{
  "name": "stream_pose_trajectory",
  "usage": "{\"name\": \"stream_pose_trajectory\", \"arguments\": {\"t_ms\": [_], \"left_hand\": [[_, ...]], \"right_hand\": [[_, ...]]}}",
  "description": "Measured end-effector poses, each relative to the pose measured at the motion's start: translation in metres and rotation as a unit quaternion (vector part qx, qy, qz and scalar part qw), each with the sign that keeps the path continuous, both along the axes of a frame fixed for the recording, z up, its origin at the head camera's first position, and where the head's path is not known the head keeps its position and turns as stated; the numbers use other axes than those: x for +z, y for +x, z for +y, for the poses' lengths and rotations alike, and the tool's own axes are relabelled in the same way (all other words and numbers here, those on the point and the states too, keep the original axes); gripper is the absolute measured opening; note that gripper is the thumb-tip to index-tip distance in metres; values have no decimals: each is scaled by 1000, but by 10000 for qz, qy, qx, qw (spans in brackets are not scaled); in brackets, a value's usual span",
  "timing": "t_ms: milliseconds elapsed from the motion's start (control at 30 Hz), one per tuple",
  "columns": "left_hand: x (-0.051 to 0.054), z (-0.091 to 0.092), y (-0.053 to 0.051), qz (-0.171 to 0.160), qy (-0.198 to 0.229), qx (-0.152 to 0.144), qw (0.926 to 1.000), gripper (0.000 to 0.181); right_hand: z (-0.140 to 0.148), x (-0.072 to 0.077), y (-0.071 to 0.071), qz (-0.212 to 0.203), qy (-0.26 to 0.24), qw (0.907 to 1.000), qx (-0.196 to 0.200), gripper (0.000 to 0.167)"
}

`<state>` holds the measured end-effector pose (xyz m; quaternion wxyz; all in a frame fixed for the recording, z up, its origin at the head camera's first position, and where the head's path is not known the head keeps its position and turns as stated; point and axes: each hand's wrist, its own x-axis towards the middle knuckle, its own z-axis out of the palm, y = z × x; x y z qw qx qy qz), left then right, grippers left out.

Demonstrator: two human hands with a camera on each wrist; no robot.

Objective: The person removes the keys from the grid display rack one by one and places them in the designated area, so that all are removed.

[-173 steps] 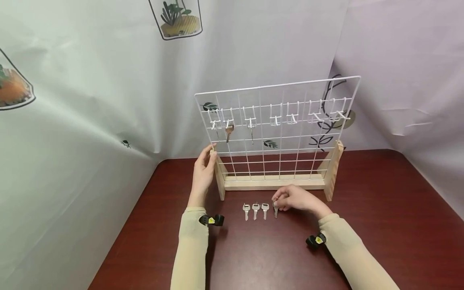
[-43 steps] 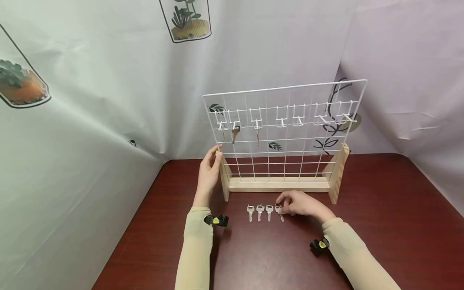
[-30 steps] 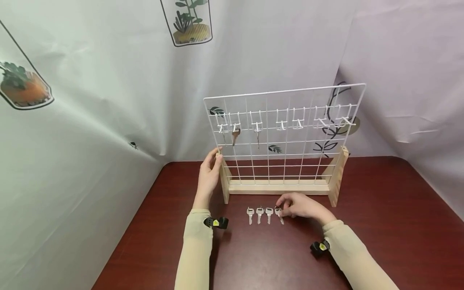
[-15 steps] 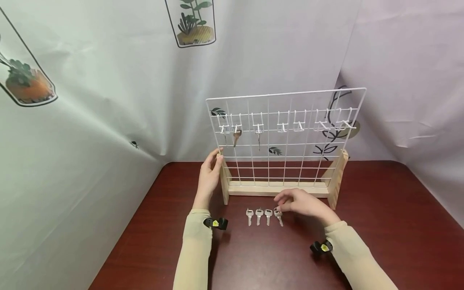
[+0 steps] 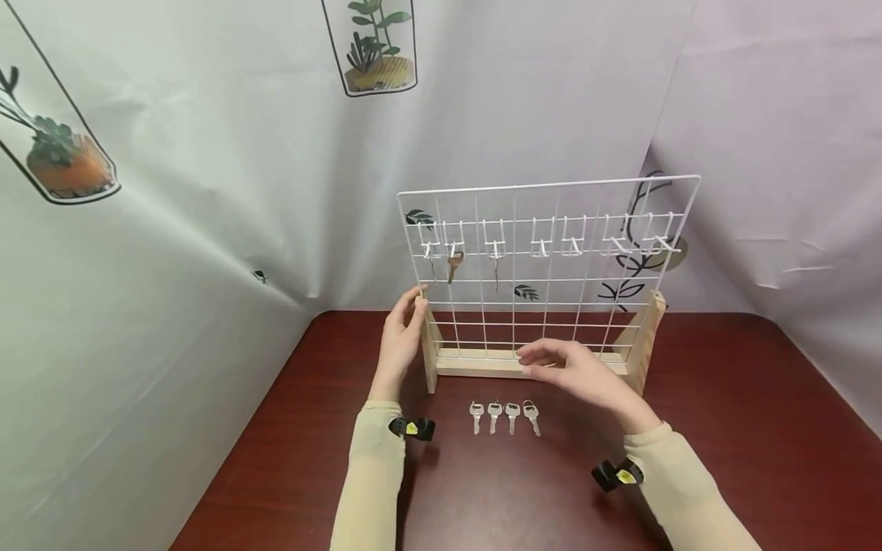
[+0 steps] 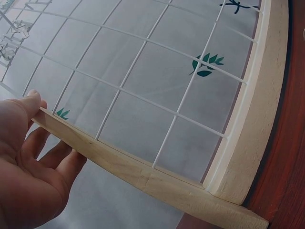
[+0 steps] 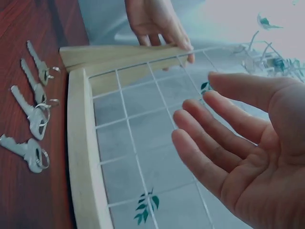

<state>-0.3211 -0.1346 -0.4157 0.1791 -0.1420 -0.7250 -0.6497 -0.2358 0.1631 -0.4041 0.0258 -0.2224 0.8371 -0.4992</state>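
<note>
My left hand (image 5: 401, 337) grips the top of the left wooden upright (image 6: 128, 167) of a white wire rack (image 5: 551, 186), thumb in front and fingers behind. My right hand (image 5: 586, 376) hangs in front of the rack's lower bar with nothing in it, fingers apart and lightly bent in the right wrist view. Below it several silver keys with rings lie in a row on the table; the rightmost key (image 5: 531, 415) is slightly tilted. A brown key (image 5: 455, 265) and two thin-looking keys, one of them (image 5: 496, 269) further right, hang from the rack's left hooks.
Hooks (image 5: 573, 246) without keys line the rack's right half. The right wooden upright (image 5: 646, 337) stands beside my right forearm. Pale printed cloth (image 5: 207, 229) rises behind and left of the dark red table (image 5: 276, 474).
My right hand has let go of the rightmost key and lifted up and away, leaving it on the table in the row. The left hand keeps its grip on the upright.
</note>
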Motion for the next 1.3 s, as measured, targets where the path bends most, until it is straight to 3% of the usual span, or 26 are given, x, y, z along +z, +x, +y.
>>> {"name": "stream_pose_trajectory", "arguments": {"t_ms": [367,667,1033,1300], "left_hand": [[-1,1,1,31,-35,-105,9999,38],[24,4,25,55,-89,-156,9998,36],[24,2,25,100,-8,-123,9999,35],[29,2,25,96,-62,-216,9997,37]], "right_hand": [[-8,32,-6,283,-1019,9896,-978,38],[-25,52,-13,542,-2012,9736,-930,41],[-46,69,-24,762,-2232,9678,-876,38],[-55,75,-26,755,-2156,9674,-1093,38]]}}
